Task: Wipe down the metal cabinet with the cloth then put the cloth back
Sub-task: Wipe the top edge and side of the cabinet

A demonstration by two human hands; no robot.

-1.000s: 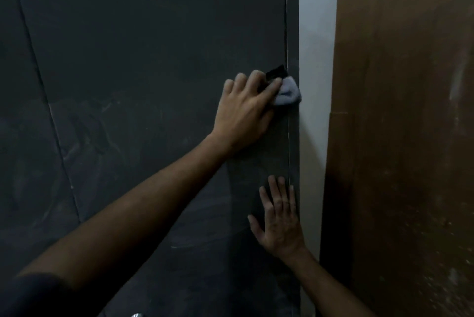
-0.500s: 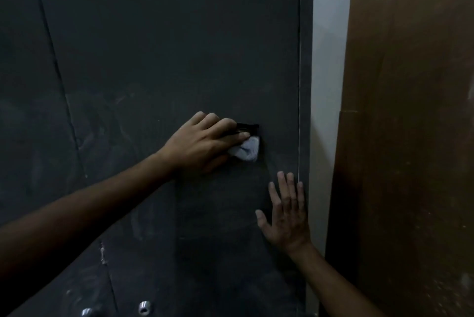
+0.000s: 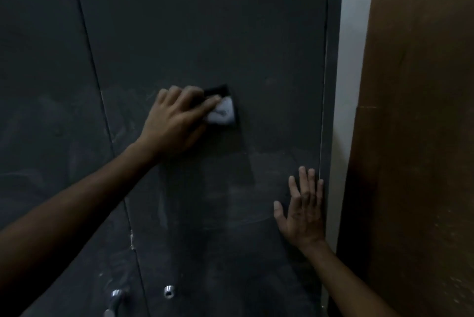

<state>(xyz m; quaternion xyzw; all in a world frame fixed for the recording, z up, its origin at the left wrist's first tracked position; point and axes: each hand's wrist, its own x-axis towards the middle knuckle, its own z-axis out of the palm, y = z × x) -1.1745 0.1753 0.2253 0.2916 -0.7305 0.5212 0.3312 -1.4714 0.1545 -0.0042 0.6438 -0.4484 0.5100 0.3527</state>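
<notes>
Cabinet: dark grey metal, front face fills most of the view, lighting dim. Vertical seam between two door panels runs down the left part. Smear marks visible on the surface around and below the cloth.

Cloth: pale with a dark part, bunched, pressed against the right door panel about mid-height, well left of the cabinet's right edge.

Left hand: lies over the cloth, fingers bent across it, pressing it to the door; only the cloth's right end shows past the fingertips.

Right hand: fingers straight and slightly spread, palm flat on the door, lower right, just beside the cabinet's right edge. Holds nothing.

Handle and a round knob, both shiny metal, at the bottom near the seam.

Brown board stands right of the cabinet, pale wall between them.
</notes>
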